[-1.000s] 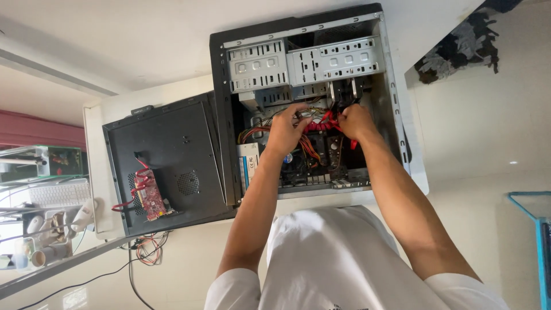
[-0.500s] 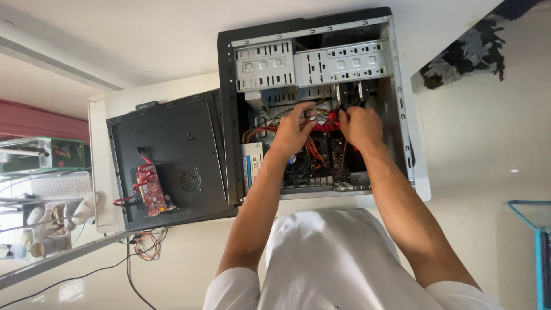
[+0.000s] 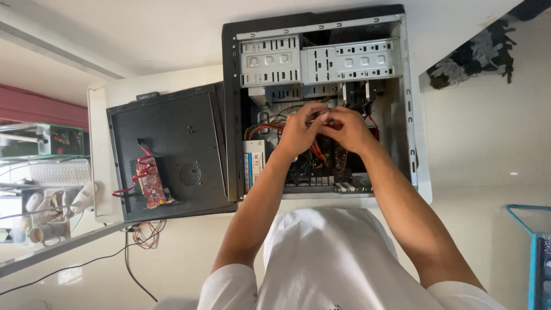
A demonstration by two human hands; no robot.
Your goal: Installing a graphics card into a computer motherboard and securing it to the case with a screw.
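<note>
While our left hand (image 3: 298,133) and right hand (image 3: 347,129) pinch a small connector (image 3: 319,117) over the case (image 3: 321,23), tugging may snag the red cables (image 3: 270,123).

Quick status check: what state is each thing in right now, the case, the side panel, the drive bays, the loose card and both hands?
Case: open, side off.
Side panel: removed, lying beside the case.
Drive bays: look empty.
Red card: out of the case, resting on the panel.
Cables: bundled inside the case.
Left hand: inside the case, fingers pinched together.
Right hand: inside the case, meeting the left.
</note>
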